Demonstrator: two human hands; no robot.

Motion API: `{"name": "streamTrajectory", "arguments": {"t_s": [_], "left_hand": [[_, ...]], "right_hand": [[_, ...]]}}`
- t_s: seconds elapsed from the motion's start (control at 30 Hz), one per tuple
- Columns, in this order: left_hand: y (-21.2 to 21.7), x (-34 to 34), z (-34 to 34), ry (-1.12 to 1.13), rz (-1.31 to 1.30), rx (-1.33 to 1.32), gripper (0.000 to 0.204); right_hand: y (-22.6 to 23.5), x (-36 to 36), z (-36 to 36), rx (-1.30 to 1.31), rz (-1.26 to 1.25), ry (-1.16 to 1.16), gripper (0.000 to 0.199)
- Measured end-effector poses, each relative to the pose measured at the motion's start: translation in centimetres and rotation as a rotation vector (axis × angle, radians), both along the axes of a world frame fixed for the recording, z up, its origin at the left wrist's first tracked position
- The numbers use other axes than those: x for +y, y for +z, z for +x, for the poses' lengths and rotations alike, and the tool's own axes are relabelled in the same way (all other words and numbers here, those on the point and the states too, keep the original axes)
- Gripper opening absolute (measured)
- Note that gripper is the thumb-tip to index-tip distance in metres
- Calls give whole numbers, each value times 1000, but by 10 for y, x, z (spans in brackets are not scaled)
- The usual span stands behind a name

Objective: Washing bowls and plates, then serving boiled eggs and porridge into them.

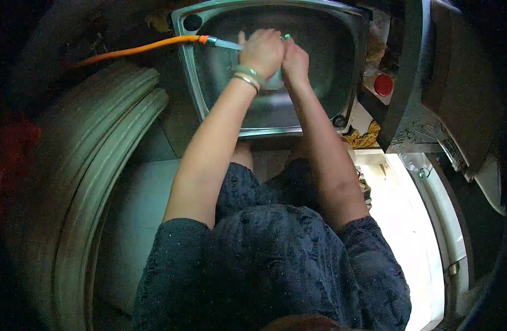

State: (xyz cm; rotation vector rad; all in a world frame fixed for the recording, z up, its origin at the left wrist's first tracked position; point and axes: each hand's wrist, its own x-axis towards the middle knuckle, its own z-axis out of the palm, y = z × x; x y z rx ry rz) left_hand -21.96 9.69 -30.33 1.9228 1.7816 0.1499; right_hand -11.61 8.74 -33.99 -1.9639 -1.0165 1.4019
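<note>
Both my hands are together over the metal sink (319,71). My left hand (263,53), with a green bangle (249,71) and a pale one on its wrist, is curled with its back up. Close against it on the right, my right hand (295,63) is closed. Something pale (274,81) shows below and between them; its kind is unclear. A small bright green bit (287,37) shows by the fingertips. An orange hose (154,45) comes in from the left over the rim, its end pointing at my left hand. A pale streak, likely water, joins the two.
Big ribbed pale curved forms (110,121) stand on the left beside the sink. On the right are a round red lid (383,85), a yellow-and-black cloth (365,135) and a dark panel (413,99). A brightly lit white surface (399,220) lies at lower right.
</note>
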Motion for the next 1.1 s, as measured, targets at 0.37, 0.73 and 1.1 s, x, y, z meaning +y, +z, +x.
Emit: {"name": "streamTrajectory", "arguments": {"t_s": [0.37, 0.73, 1.1], "left_hand": [[-38, -35, -43, 1166, -693, -1585, 53], [51, -101, 4, 944, -938, -1670, 40], [104, -3, -320, 948, 355, 59, 57]], "right_hand": [[19, 8, 6, 168, -89, -15, 42], [11, 18, -35, -89, 158, 67, 50], [76, 44, -75, -393, -101, 852, 42]]}}
